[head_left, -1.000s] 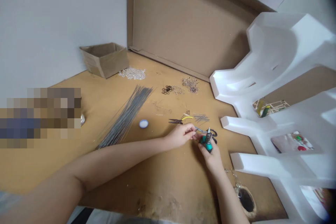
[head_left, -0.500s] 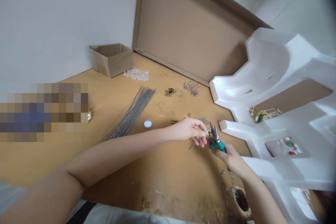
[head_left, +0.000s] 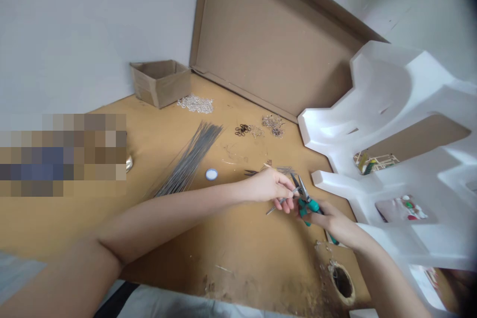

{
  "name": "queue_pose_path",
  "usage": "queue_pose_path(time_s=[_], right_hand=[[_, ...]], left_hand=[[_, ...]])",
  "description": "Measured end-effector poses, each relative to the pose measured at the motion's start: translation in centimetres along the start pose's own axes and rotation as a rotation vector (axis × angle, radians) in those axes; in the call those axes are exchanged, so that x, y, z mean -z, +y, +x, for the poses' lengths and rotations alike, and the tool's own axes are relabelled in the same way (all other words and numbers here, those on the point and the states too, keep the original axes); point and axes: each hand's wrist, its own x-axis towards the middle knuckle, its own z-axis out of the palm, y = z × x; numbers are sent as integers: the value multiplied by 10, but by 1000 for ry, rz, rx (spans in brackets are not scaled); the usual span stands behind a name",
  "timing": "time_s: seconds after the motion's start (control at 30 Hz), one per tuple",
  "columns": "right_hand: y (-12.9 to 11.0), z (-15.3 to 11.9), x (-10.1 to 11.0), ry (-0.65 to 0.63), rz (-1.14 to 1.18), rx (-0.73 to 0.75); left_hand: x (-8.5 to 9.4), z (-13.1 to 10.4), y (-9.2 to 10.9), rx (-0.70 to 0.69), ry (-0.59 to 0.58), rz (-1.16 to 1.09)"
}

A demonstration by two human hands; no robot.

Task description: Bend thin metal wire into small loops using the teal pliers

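Note:
My left hand is closed, pinching a thin grey wire piece that slants down out of the fingers; whether it is one strand or several I cannot tell. Just right of it, my right hand grips pliers with teal handles. Their jaws point up and stand apart, close to the wire's upper end. Whether they touch it is unclear. Behind my left hand, short cut wires and another dark tool lie on the table, both partly covered by the hand.
A bundle of long grey wires lies left, beside a small white disc. Farther back are black rings, tangled metal bits, clear rings and a cardboard box. White foam borders the right; a hole opens in front.
The pliers have tilted slightly left at the tips, and their handles now show more spread in my right hand. My left hand stays nearly in place, still pinching the wire piece.

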Motion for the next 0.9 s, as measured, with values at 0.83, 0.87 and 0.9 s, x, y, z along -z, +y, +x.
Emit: queue_pose_path(time_s=[0.83,0.87,0.9], right_hand=[[-3,5,-6,59,-340,28],[-3,5,-7,70,-362,29],[-3,5,-7,84,-382,26]], left_hand=[[0,0,-3,49,-31,82],[0,0,-2,51,-27,87],[0,0,-2,50,-22,93]])
